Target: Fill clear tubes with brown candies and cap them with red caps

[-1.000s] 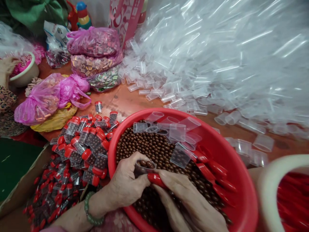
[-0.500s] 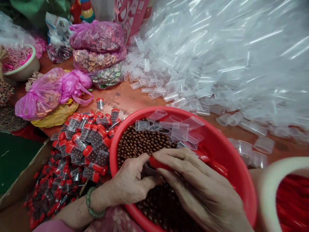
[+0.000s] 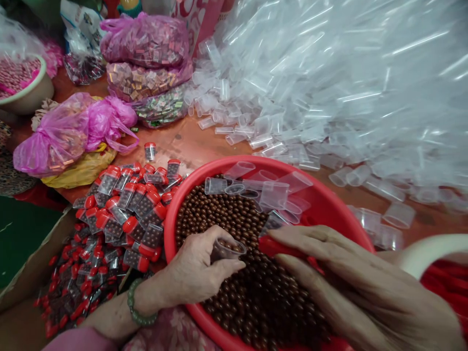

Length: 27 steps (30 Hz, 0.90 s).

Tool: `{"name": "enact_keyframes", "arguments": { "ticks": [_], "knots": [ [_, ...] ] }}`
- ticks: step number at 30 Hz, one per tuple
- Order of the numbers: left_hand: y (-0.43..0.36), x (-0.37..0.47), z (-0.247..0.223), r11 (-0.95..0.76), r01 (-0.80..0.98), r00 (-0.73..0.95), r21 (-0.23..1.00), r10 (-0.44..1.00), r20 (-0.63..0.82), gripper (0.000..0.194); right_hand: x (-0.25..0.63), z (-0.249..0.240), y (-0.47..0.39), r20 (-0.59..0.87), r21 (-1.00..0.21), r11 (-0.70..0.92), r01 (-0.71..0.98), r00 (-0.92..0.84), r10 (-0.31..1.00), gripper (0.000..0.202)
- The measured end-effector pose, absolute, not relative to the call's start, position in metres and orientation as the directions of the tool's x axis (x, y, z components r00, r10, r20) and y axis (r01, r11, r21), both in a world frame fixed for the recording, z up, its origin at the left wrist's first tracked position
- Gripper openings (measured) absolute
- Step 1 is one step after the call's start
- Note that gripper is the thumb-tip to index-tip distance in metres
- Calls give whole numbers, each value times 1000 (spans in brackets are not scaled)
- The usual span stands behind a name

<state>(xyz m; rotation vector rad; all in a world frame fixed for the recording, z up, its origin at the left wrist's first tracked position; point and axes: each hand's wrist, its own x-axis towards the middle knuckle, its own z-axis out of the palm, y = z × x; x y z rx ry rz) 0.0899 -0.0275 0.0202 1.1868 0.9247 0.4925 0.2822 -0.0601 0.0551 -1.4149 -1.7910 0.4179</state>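
My left hand (image 3: 201,265) is closed round a clear oval tube (image 3: 228,248) with brown balls inside, its open mouth facing right. My right hand (image 3: 351,273) pinches a red cap (image 3: 280,246) between thumb and fingers, to the right of the tube and apart from it. Both hands are over a red basin (image 3: 174,214) that holds many shiny brown balls (image 3: 256,287). Several clear tubes (image 3: 274,195) lie at the basin's far side. Left of the basin is a heap of filled, red-capped containers (image 3: 139,202).
A large pile of clear tubes (image 3: 310,97) covers the back right. Pink bags (image 3: 149,41) and a white bowl of pink pieces (image 3: 44,83) stand at the back left. A white-rimmed container (image 3: 435,246) of red pieces is at the right edge.
My hands have moved apart. The right hand has drawn right with the red cap, and the mouth of the tube in my left hand now shows. The view has shifted slightly.
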Motion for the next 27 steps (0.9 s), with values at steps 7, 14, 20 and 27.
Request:
{"name": "enact_keyframes", "arguments": {
  "ticks": [7,14,20,27],
  "knots": [
    [-26,89,20,306,-31,618,952,754,-222,21,241,40,-55,380,-813,353,463,-39,924,22],
    [-27,88,21,326,34,636,945,722,-272,27,240,30,-59,404,-808,359,467,-5,915,22],
    [-28,87,15,317,55,655,947,705,-274,11,254,34,-61,483,-485,523,701,-284,828,32],
    [-22,93,24,564,-111,713,818,619,-330,15,251,30,-65,362,-188,521,832,-435,825,56]
  ]
}}
